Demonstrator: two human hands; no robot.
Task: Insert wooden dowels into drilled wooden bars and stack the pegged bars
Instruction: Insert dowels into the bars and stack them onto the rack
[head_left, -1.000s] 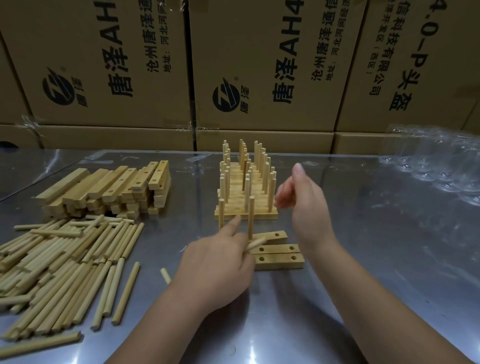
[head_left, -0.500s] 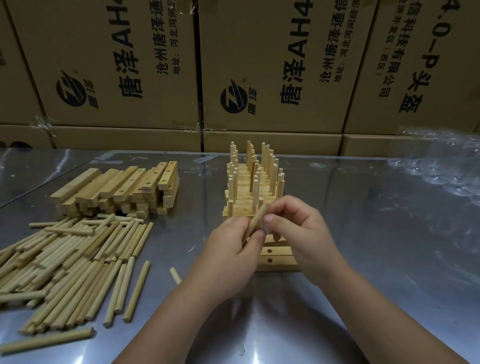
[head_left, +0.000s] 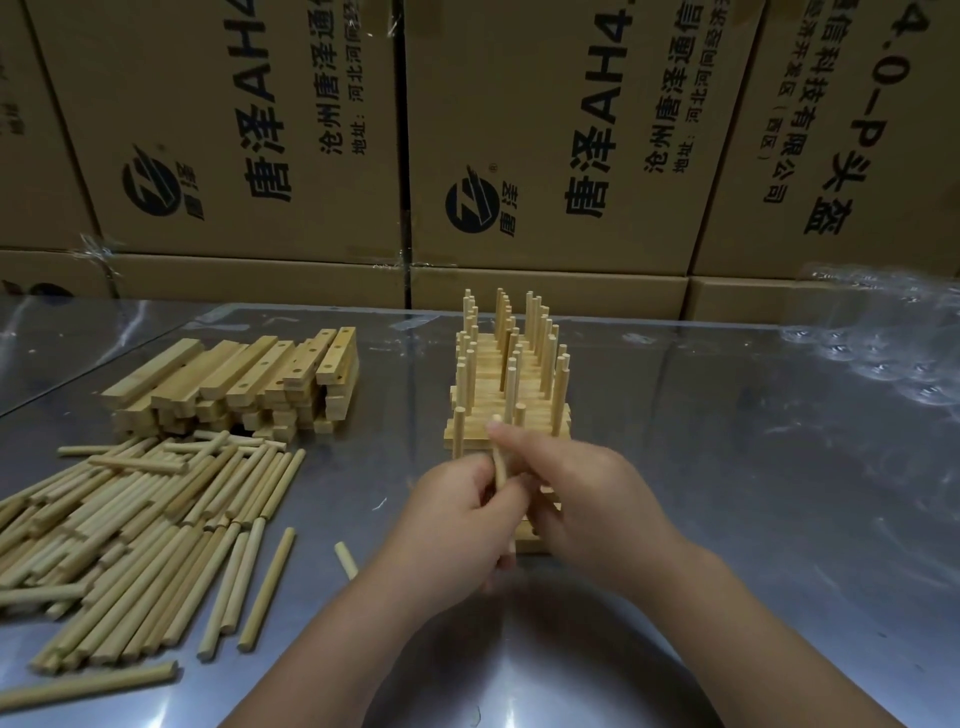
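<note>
Steel tabletop (head_left: 727, 519) is carrying the pegged stack (head_left: 509, 389). Just before it, the left hand (head_left: 457, 509) and right hand (head_left: 582, 488) are together pinching one upright dowel (head_left: 500, 462), their fingers hiding most of the drilled bars (head_left: 530, 538). Loose dowels (head_left: 130, 519) are lying left of the stack.

The loose dowels (head_left: 130, 545), the held dowel (head_left: 500, 465), the drilled bars (head_left: 291, 366) and the pegged stack (head_left: 506, 402) are all pale yellow wood, and the bars have small dark dots for holes. The table (head_left: 727, 493) is shiny grey. The boxes (head_left: 545, 78) behind are brown with black letters and a round black logo (head_left: 470, 205).
</note>
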